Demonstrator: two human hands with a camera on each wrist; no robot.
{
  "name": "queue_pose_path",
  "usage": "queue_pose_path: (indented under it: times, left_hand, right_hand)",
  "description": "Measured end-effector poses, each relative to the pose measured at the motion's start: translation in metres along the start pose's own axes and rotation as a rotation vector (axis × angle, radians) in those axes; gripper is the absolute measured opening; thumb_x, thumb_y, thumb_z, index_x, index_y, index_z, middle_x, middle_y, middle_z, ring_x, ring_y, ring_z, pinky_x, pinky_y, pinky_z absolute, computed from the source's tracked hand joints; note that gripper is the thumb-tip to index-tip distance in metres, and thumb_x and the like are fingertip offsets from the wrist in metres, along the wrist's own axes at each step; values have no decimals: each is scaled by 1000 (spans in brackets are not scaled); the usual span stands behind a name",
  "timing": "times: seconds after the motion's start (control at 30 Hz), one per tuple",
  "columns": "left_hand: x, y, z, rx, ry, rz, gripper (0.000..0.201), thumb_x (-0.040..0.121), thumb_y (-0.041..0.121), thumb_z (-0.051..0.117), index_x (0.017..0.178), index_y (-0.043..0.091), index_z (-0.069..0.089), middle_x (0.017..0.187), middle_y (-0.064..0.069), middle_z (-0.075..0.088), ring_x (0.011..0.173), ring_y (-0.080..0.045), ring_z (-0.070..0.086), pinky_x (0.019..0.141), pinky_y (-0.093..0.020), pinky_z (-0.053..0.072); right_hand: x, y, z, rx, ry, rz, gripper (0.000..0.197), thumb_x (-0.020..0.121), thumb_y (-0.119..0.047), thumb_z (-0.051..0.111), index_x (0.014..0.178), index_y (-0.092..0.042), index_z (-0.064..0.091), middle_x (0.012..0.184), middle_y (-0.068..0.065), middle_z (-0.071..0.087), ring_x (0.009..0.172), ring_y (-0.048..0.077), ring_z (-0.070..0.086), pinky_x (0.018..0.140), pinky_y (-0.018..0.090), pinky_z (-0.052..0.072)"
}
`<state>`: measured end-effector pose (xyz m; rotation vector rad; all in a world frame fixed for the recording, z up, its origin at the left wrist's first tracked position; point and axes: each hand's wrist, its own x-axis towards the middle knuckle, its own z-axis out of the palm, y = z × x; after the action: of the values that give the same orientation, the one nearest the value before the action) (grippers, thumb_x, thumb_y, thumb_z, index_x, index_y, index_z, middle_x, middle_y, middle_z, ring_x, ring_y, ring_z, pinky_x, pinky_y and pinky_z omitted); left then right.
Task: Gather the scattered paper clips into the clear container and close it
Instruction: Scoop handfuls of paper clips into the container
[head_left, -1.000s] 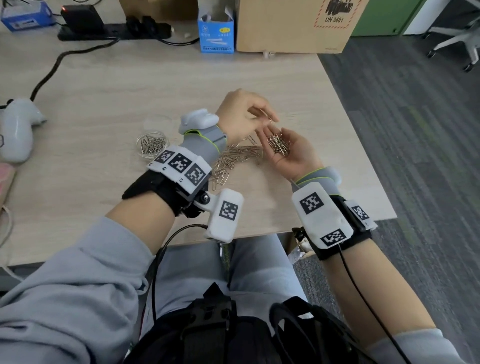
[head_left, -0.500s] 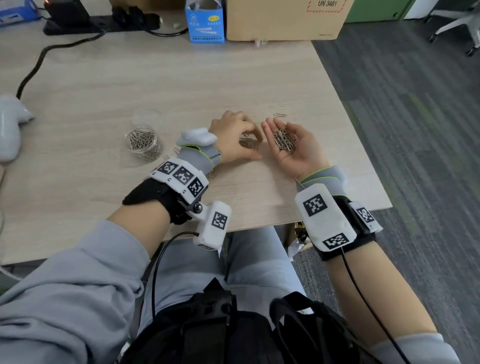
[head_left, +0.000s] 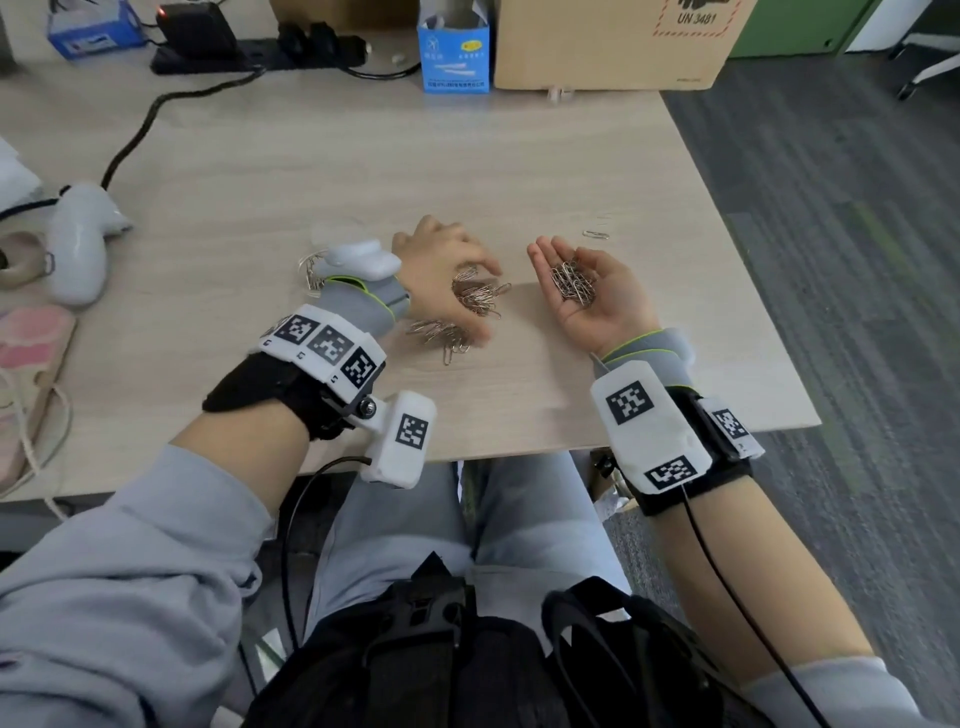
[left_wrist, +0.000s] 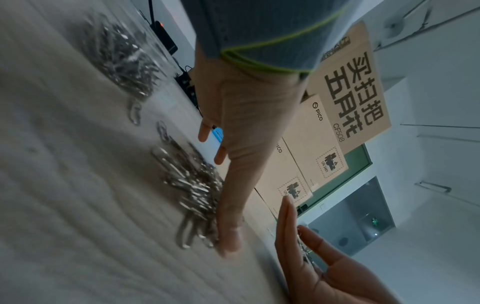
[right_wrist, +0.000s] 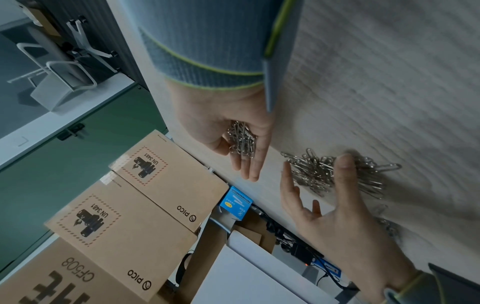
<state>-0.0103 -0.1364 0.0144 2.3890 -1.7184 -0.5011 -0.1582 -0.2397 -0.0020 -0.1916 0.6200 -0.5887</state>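
A pile of silver paper clips (head_left: 480, 300) lies on the wooden desk (head_left: 363, 171) in front of me. My left hand (head_left: 441, 265) hovers palm down over the pile, with the thumb (right_wrist: 342, 166) and forefinger spread to either side and touching the clips (right_wrist: 314, 170). Beside it my right hand (head_left: 602, 306) lies palm up and flat, cradling a heap of clips (head_left: 571, 280). The clear container (head_left: 311, 267) stands left of the pile, mostly hidden behind my left wrist unit. It has clips inside (left_wrist: 122, 59). One stray clip (head_left: 596, 234) lies beyond my right hand.
A white handheld device (head_left: 78, 244) lies at the desk's left. A blue carton (head_left: 455, 57), cardboard boxes (head_left: 613, 47) and a power strip (head_left: 249, 52) line the far edge. The desk's right edge (head_left: 737, 249) drops to grey carpet close to my right hand.
My left hand has left my right palm, come down to the table and spread over the pile. The right hand stays palm up with its clips, now a little further from the left.
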Motion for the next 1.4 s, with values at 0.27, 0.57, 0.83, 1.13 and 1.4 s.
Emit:
queue_pose_path:
  times: [0.27,0.57,0.83,1.13,1.4]
  left_hand:
    - [-7,-14,7,-255,65,35,37,61,32,81,95,20,70,99,-5,55,84,-17,49,86,-35,45]
    - [-1,-19,9,-372,193,-44,21,69,15,77,88,9,71,93,-13,68,78,-18,57,78,-32,50]
    - [1,-12,-17,-557,260,9,27,63,21,81,84,9,70,81,-15,68,75,-19,60,80,-34,50]
    - [12,12,-28,-418,196,104,20,66,15,78,85,9,73,82,-4,64,69,-11,56,67,-8,40]
    - [-7,-17,-39,-589,304,56,18,68,13,75,85,8,71,83,-2,66,65,10,59,59,-2,42]
  right_hand:
    - [-1,10,3,-39,-3,20,29,96,-6,34,84,8,57,68,22,70,63,33,70,62,34,59]
    - [-1,13,5,-57,14,30,28,96,-5,33,86,9,56,81,25,66,114,38,56,77,37,57]
    - [6,27,17,-172,40,121,31,95,-10,34,83,9,56,72,24,67,68,35,67,66,37,57]
    - [15,43,42,-230,-89,218,42,98,-13,28,79,-4,64,63,11,71,74,23,65,52,34,58]
    - [33,53,51,-172,-75,231,30,96,-10,32,90,6,56,78,21,67,60,30,70,60,35,59]
